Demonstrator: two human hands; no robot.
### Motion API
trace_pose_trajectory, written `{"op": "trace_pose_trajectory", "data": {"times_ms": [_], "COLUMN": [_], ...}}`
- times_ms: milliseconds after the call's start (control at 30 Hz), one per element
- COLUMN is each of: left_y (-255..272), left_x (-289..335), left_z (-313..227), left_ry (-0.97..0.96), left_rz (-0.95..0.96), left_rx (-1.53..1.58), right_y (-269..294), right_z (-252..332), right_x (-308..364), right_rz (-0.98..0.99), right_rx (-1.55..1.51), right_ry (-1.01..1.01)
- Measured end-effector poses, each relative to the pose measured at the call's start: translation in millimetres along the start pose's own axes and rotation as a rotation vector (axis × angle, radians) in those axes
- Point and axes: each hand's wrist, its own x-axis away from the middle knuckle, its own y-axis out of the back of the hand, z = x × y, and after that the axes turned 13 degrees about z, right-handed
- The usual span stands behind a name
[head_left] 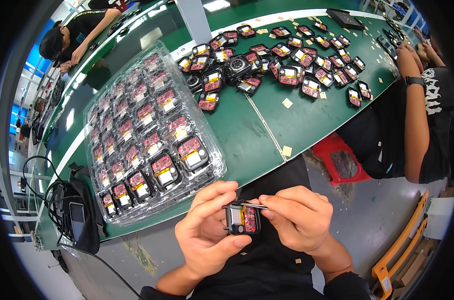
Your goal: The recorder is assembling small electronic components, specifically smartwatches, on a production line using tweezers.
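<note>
Between the thumb and fingers of my left hand [207,232] is an opened smartwatch case [243,219], black, with a red circuit board, a silvery battery and yellow tape showing inside. My right hand [299,217] pinches a pair of thin metal tweezers [254,205], whose tip reaches the upper edge of the case, over the yellow tape. What the tip grips, if anything, is too small to make out. Both hands are in front of the table's near edge. A clear plastic tray [214,150] to the left holds rows of similar open watch cases, the nearest one [192,152] close beyond my left hand.
Many more watch cases [290,75] lie loosely heaped across the green table [252,147], among small tan squares [287,103]. A black bag [82,225] with cables sits at the left. A red stool [339,160] and a seated person [417,115] are at the right; another person [77,37] leans over the far-left bench.
</note>
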Motion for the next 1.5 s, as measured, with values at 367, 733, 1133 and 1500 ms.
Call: {"op": "trace_pose_trajectory", "data": {"times_ms": [367, 733, 1133, 1500], "left_y": [8, 89, 114, 117], "left_x": [10, 15, 6, 12], "left_z": [-11, -90, -102, -99], "left_ry": [0.017, -0.15, 0.403, 0.409], "left_rz": [0.013, -0.536, -0.544, -0.481], "left_rx": [0.07, -0.945, -1.626, -1.497], "right_y": [-3, -3, -22, -16], "right_z": [-2, -45, -64, -67], "right_x": [-6, -63, -96, -73], "right_rz": [0.091, -0.028, 0.154, 0.026], "right_rx": [-0.044, 0.311, 0.625, 0.409], "right_ry": [0.037, -0.21, -0.278, -0.158]}}
